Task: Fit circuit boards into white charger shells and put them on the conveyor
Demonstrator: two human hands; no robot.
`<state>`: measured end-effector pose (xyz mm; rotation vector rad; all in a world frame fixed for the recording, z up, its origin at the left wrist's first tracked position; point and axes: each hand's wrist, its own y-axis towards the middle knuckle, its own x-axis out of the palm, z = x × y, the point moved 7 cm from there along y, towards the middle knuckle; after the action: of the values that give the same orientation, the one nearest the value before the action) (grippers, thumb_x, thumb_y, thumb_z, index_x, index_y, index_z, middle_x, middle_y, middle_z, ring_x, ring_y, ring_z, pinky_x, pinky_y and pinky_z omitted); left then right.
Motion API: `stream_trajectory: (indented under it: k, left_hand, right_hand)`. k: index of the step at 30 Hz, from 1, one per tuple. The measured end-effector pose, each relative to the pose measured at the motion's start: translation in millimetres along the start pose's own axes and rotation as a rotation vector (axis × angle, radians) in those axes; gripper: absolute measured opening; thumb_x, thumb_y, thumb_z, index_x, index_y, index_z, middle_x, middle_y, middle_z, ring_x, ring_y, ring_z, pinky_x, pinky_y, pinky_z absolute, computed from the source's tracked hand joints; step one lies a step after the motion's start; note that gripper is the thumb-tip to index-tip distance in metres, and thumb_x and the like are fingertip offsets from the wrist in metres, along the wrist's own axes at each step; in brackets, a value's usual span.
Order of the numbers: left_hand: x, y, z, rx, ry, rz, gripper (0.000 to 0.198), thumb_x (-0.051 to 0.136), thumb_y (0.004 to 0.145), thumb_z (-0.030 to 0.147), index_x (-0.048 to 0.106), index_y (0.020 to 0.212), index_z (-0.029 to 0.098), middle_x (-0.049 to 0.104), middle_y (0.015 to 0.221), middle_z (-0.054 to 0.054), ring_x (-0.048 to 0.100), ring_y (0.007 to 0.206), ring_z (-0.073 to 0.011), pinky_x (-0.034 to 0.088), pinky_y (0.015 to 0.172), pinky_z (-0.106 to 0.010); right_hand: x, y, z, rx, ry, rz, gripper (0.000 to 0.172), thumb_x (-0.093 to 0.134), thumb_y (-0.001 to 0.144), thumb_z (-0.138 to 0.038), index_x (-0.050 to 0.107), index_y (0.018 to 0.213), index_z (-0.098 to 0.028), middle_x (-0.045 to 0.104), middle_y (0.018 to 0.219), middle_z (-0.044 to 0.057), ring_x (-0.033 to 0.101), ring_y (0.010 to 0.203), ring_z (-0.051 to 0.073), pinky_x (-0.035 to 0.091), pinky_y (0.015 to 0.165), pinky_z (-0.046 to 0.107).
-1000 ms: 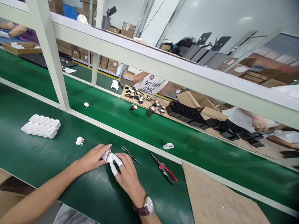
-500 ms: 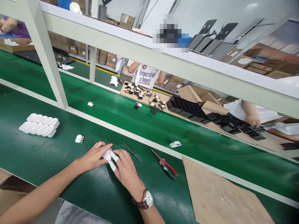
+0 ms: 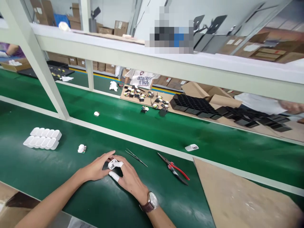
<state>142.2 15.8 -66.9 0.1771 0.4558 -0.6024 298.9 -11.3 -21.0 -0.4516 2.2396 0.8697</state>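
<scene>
A small white plastic part is held between both hands just above the green bench. My left hand pinches it from the left. My right hand grips it from the right, with white finger cots on the thumb and a finger and a wristwatch on the wrist. Thin tweezers lie just right of my hands. Red-handled pliers lie farther right. Another small white part sits to the left.
A cluster of white caps stands at the left. A white part rides the conveyor belt. A cardboard sheet covers the bench's right end. Across the belt are black trays, small components and other people's arms.
The view has tilted up and shifted. My hands have turned the white part between them, and its open face now shows. The white part on the belt has moved right.
</scene>
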Motion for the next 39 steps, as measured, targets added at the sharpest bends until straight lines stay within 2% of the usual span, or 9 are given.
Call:
stream_trajectory:
  k: [4,10,14,18,21,27,32,36,39]
  left_hand:
    - [-40.2,23,15,0.144,0.074,-0.094,0.07,0.076,0.091,0.028,0.049,0.156,0.033,0.055,0.154,-0.012,0.065,0.13,-0.0276,0.06,0.105,-0.042]
    - [-160.8,111,-11,0.04,0.543,0.316,0.052,0.07,0.093,0.037,0.063,0.142,0.021,0.06,0.152,-0.016,0.049,0.147,-0.0365,0.037,0.124,-0.058]
    - [-189.5,159,-34,-0.038,0.606,0.431,0.046,0.065,0.098,0.043,0.063,0.138,0.02,0.06,0.149,-0.018,0.048,0.146,-0.0397,0.038,0.119,-0.064]
    - [-177.1,177,-41,-0.049,0.632,0.463,0.033,0.067,0.099,0.036,0.067,0.125,0.016,0.067,0.133,-0.015,0.062,0.125,-0.0325,0.048,0.11,-0.058]
    - [-154.5,168,-31,-0.004,0.633,0.446,0.019,0.064,0.095,0.022,0.071,0.112,0.016,0.068,0.115,-0.013,0.066,0.112,-0.0293,0.053,0.105,-0.052]
    - [-104.2,88,16,0.127,0.617,0.313,0.028,0.059,0.095,0.021,0.066,0.121,0.024,0.066,0.115,-0.007,0.067,0.105,-0.0238,0.057,0.098,-0.04]
    - [-86.2,13,26,0.121,0.737,0.237,0.03,0.059,0.102,0.03,0.064,0.131,0.026,0.068,0.119,-0.009,0.07,0.107,-0.0274,0.062,0.091,-0.043]
    - [-70.0,-13,48,0.242,0.748,0.297,0.034,0.066,0.102,0.036,0.066,0.135,0.027,0.063,0.137,-0.013,0.064,0.127,-0.0322,0.06,0.103,-0.049]
    - [-38.8,-15,68,0.426,0.639,0.195,0.029,0.066,0.103,0.03,0.067,0.132,0.027,0.065,0.137,-0.011,0.065,0.129,-0.0275,0.057,0.11,-0.045]
  right_hand:
    - [2,-7,7,0.001,-0.019,0.061,0.032,0.062,0.105,-0.027,0.056,0.137,-0.027,0.067,0.121,0.01,0.069,0.107,0.025,0.063,0.09,0.043]
    - [9,-15,5,-0.055,-0.08,0.078,0.032,0.057,0.106,-0.019,0.057,0.138,-0.024,0.067,0.119,0.011,0.068,0.101,0.024,0.063,0.085,0.039]
    - [12,-14,5,-0.052,-0.1,0.079,0.027,0.056,0.105,-0.017,0.06,0.131,-0.022,0.069,0.121,0.011,0.069,0.102,0.024,0.063,0.086,0.039]
    - [9,-15,4,-0.078,-0.121,0.111,0.024,0.055,0.105,-0.018,0.061,0.129,-0.02,0.07,0.118,0.012,0.071,0.098,0.024,0.064,0.081,0.038]
    - [4,-21,4,-0.084,-0.119,0.138,0.021,0.056,0.105,-0.018,0.062,0.125,-0.02,0.07,0.12,0.012,0.071,0.098,0.024,0.063,0.08,0.037]
    - [3,-23,6,-0.021,-0.093,0.078,0.026,0.054,0.104,-0.014,0.061,0.128,-0.021,0.068,0.119,0.011,0.07,0.099,0.023,0.062,0.082,0.037]
    - [5,-21,9,0.059,-0.08,0.045,0.035,0.052,0.106,-0.018,0.05,0.14,-0.02,0.067,0.124,0.012,0.072,0.098,0.025,0.063,0.083,0.041]
    - [4,-21,11,0.104,-0.068,0.02,0.042,0.054,0.105,-0.02,0.043,0.146,-0.022,0.067,0.126,0.012,0.072,0.099,0.027,0.062,0.085,0.043]
    - [3,-20,12,0.124,-0.042,0.01,0.041,0.055,0.105,-0.021,0.044,0.144,-0.023,0.067,0.126,0.011,0.072,0.101,0.026,0.062,0.088,0.043]
